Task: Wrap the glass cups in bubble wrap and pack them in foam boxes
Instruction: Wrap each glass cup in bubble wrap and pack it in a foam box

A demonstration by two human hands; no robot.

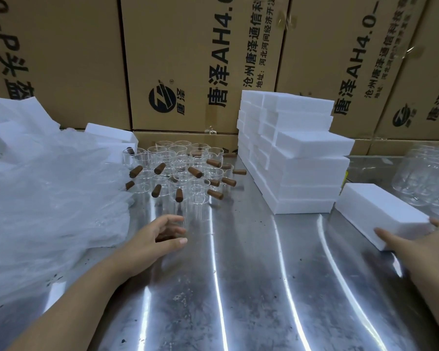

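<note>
Gripping a foam box (375, 211) was the right hand (426, 247); the left hand (160, 234) hovered loosely open near glass cups (180, 171).

cardboard cartons (188, 59) — printed "唐泽 ah4.0" and "沧州唐泽通信科技" — with round logo (162, 100).
</note>
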